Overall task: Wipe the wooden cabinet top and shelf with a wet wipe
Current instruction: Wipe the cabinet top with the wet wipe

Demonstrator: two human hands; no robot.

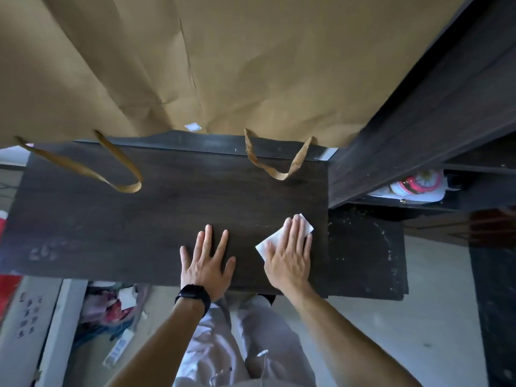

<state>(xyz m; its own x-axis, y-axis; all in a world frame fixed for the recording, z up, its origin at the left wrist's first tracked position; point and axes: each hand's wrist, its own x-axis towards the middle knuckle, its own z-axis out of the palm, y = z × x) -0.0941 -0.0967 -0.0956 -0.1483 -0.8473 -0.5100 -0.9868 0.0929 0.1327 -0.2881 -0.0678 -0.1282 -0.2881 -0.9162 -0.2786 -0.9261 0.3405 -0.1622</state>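
Note:
The dark wooden cabinet top (139, 219) spreads across the middle of the head view. A white wet wipe (264, 246) lies flat near its front right corner. My right hand (290, 255) presses down on the wipe with straight fingers, covering most of it. My left hand (208, 261), with a black watch on the wrist, rests flat on the bare wood just left of the wipe, fingers spread. A lower dark shelf (365, 255), speckled with dust, sticks out to the right of the top.
A large brown paper bag (223, 65) hangs over the back of the top, its two handles (276, 171) lying on the wood. A tall dark cabinet (432, 107) stands at the right, with a pink and white item (418, 182) inside. Clutter lies on the floor at the lower left.

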